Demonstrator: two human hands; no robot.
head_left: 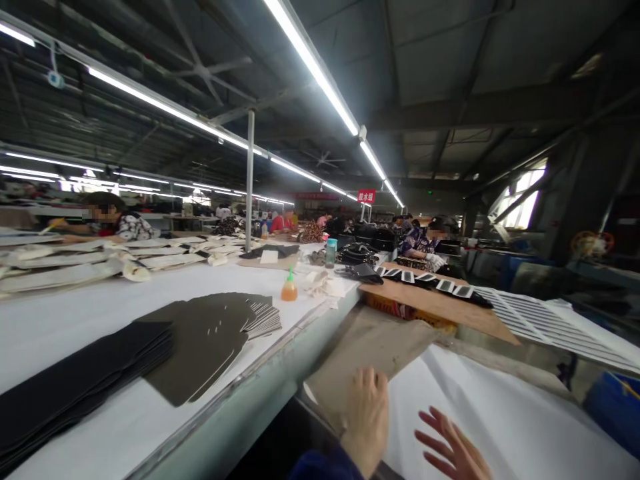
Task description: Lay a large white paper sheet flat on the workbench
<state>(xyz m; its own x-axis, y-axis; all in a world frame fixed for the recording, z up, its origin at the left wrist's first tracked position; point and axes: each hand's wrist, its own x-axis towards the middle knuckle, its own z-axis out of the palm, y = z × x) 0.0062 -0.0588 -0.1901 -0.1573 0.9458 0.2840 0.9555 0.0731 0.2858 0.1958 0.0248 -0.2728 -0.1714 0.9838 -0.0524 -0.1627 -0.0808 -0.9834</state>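
Note:
My left hand (367, 420) rests over a grey-brown sheet (355, 353), at the left edge of a white sheet (460, 393). Its fingers are close together and curled downward, so their tips and anything under them are hidden. Over the white sheet hovers my right hand (453, 447), fingers spread, holding nothing; it is slightly blurred. Left of my hands, a fanned stack of dark grey-brown cut pieces (205, 340) lies on a white-covered table (200, 283). A pile of black pieces (85, 373) lies beside it.
A bottle of orange liquid with a green nozzle (289, 288) and a teal-lidded bottle (331, 253) stand on the table. A brown board (430, 300) lies ahead, and a blue barrel (613, 407) stands at right. A metal pole (250, 180) rises behind. Co-workers sit farther back.

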